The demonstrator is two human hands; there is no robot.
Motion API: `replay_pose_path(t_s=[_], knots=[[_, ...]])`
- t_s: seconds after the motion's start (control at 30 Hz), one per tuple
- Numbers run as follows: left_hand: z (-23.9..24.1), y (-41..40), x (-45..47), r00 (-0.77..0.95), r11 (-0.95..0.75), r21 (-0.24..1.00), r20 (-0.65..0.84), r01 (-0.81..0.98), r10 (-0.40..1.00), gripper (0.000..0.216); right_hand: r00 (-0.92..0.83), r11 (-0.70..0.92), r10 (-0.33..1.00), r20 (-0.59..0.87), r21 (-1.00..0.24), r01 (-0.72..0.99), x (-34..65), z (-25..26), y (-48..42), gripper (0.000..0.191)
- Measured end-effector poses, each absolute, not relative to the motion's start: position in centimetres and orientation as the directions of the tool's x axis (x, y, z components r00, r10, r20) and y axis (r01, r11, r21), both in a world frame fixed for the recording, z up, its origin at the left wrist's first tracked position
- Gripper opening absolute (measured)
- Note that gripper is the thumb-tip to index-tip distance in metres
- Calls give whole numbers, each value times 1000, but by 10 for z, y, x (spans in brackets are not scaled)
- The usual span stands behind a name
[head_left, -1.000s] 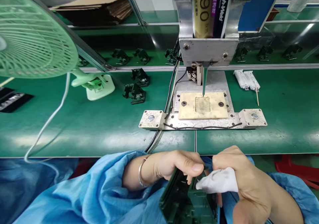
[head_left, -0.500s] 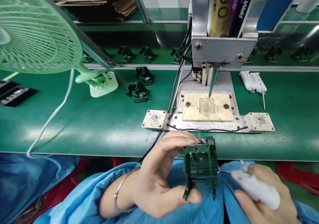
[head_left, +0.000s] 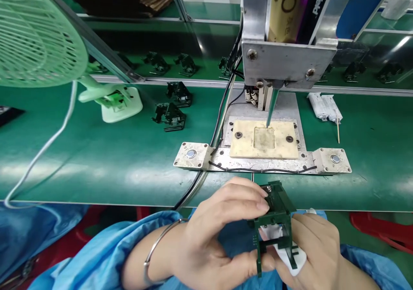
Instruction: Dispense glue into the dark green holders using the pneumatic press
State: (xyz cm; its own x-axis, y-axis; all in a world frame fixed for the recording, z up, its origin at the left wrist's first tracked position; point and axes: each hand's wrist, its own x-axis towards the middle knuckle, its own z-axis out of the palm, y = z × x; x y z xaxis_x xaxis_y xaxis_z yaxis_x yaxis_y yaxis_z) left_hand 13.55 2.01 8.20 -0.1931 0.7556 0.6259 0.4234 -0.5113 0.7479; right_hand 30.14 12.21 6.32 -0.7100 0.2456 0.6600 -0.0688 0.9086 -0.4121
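My left hand pinches a small dark green plastic frame part between thumb and fingers, just in front of the table's near edge. My right hand is closed on a white cloth that is pressed against the underside of the part. Straight ahead sits a beige fixture plate with a square recess, on a metal base. A dispenser nozzle hangs over the recess from a metal head holding an adhesive cartridge.
A green fan with a white cable stands at the left. Several dark parts lie on the green mat behind it and along the back conveyor. White tubes and a stick lie at the right. Black cables run toward me.
The right hand has come back from the right and put the white cloth against the green part. The left hand has turned the part and kept its hold.
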Motion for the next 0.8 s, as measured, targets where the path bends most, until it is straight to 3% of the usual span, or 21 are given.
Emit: replay_pose_path(t_s=[0.33,0.67,0.8], knots=[[75,29,133,-215,-487,790,585,373,782,60,-707,843,362,608,-536,-29,303,53,136,15],[76,40,120,-208,-424,807,536,412,818,64,-724,937,214,655,-348,-38,290,40,149,24],[76,42,119,-198,-401,811,517,426,833,66,-742,901,301,599,-434,15,295,31,155,21]])
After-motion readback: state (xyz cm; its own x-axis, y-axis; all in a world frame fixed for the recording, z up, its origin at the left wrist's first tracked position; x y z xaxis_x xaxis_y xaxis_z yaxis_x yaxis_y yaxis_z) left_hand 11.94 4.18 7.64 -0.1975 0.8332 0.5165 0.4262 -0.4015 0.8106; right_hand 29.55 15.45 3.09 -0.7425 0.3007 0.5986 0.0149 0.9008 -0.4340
